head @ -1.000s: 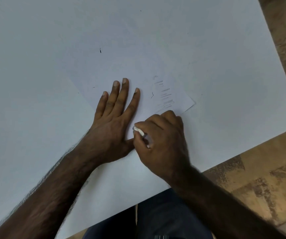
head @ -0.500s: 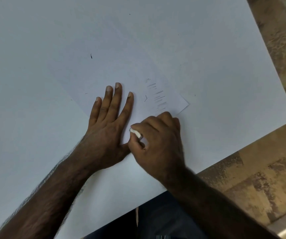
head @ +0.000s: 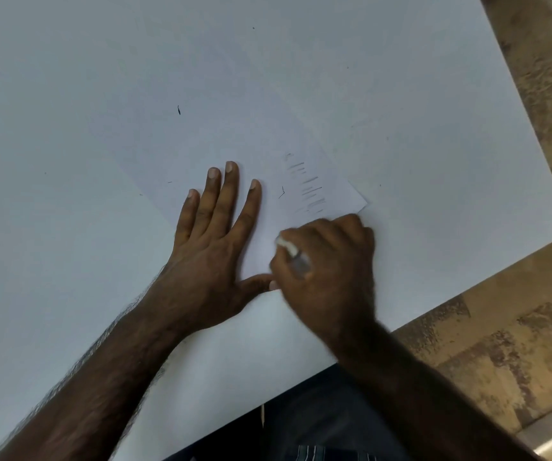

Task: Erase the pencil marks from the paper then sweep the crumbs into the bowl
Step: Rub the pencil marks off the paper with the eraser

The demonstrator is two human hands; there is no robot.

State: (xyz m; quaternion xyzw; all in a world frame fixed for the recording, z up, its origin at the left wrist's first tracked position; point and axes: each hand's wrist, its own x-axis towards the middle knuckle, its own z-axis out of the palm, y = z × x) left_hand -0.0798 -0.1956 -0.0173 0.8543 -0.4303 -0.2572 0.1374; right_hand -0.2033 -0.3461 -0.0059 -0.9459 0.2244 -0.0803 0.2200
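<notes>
A white sheet of paper (head: 201, 141) lies at an angle on the white table (head: 434, 128). Short grey pencil marks (head: 306, 184) run in a column near the sheet's right corner. My left hand (head: 214, 241) lies flat on the paper with fingers spread, pressing it down. My right hand (head: 327, 271) is closed around a white eraser (head: 287, 246), just below the pencil marks at the sheet's lower right edge. Only the eraser's top end shows above the thumb. No bowl is in view.
A few dark specks and crumbs (head: 179, 110) dot the paper and table. The table's near edge (head: 301, 384) runs diagonally past my lap, and its right edge borders a brown patterned floor (head: 517, 344).
My right hand has shifted a little to the right along the sheet's lower edge, still gripping the eraser. The left hand stays flat on the paper. The view has shifted slightly.
</notes>
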